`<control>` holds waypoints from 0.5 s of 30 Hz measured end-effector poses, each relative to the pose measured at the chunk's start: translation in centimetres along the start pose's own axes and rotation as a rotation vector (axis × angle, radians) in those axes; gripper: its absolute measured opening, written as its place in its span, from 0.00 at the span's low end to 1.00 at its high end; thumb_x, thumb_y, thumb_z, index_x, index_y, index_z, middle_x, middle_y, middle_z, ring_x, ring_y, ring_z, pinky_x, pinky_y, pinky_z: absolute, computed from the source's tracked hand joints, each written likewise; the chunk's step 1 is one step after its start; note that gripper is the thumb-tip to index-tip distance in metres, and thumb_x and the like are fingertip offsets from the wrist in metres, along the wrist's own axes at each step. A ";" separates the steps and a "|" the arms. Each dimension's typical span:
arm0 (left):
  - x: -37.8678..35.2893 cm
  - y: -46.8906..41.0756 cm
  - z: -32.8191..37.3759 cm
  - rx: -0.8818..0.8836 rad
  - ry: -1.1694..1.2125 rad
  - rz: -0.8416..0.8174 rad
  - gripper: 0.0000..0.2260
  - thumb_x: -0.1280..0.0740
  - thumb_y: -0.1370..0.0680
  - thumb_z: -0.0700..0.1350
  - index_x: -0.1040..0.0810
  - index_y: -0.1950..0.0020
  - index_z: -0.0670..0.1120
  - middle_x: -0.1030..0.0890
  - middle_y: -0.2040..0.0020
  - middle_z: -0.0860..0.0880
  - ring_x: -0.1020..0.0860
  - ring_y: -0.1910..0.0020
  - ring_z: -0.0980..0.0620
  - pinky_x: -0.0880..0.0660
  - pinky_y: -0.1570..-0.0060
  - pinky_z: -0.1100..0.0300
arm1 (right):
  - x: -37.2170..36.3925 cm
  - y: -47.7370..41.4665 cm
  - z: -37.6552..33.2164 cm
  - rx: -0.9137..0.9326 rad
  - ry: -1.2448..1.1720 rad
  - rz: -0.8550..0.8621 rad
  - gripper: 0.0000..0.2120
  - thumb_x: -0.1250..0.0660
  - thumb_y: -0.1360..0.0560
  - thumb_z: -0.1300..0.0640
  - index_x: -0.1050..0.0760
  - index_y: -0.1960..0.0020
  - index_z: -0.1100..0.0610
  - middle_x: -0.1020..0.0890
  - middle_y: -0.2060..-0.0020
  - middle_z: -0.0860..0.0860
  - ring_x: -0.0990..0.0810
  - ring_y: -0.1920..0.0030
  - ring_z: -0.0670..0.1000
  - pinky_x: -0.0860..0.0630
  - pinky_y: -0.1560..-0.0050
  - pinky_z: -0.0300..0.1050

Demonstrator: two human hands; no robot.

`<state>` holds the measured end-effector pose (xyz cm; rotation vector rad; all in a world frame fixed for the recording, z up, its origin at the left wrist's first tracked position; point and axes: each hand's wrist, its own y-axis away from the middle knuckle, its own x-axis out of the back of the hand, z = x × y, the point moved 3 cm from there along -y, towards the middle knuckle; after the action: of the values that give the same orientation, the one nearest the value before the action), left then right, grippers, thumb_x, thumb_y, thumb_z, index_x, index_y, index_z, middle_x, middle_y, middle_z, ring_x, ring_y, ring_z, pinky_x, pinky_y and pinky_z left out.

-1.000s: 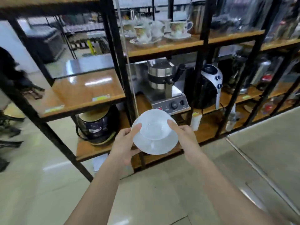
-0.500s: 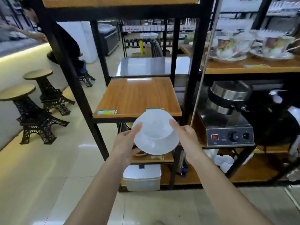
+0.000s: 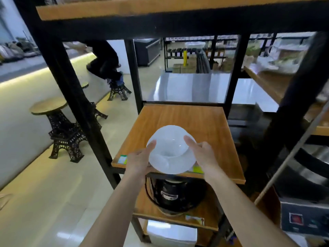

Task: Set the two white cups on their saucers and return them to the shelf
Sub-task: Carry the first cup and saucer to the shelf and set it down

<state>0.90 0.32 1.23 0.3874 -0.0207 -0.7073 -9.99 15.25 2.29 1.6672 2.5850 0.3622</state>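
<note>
White glossy cup (image 3: 168,139) on saucer (image 3: 175,164), left hand (image 3: 139,162) and right hand (image 3: 203,155) gripping both rims

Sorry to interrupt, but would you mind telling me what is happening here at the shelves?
A person is holding a white cup on its saucer in both hands, the left hand and right hand gripping opposite sides. It is held above the front edge of a wooden shelf, not yet set down. A black appliance sits on the shelf below.
</note>
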 end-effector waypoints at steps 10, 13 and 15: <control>1.4 -8.7 3.5 0.002 -0.072 0.186 0.22 0.24 0.33 0.53 0.33 0.71 0.42 0.29 0.69 0.44 0.29 0.68 0.46 0.28 0.64 0.54 | -6.1 -9.3 -0.4 -0.116 0.063 -0.060 0.30 0.36 0.29 0.38 0.29 0.39 0.60 0.22 0.46 0.56 0.24 0.52 0.51 0.32 0.64 0.41; 1.8 -11.1 4.2 0.030 -0.115 0.182 0.22 0.26 0.30 0.53 0.34 0.69 0.42 0.32 0.69 0.45 0.34 0.68 0.50 0.36 0.68 0.58 | -7.6 -11.4 -0.6 -0.124 0.093 -0.048 0.29 0.37 0.28 0.37 0.29 0.39 0.60 0.23 0.48 0.55 0.26 0.55 0.49 0.33 0.64 0.40; 2.1 -12.5 4.4 0.024 -0.112 0.180 0.21 0.26 0.31 0.54 0.33 0.67 0.42 0.31 0.67 0.43 0.32 0.67 0.49 0.35 0.67 0.58 | -8.4 -12.5 -0.8 -0.119 0.107 -0.045 0.29 0.37 0.28 0.37 0.29 0.40 0.60 0.24 0.50 0.54 0.26 0.56 0.48 0.34 0.64 0.40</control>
<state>-6.01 -11.18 0.63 0.3636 -0.1687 -0.5507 -17.78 2.54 -0.39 1.5898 2.6120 0.6059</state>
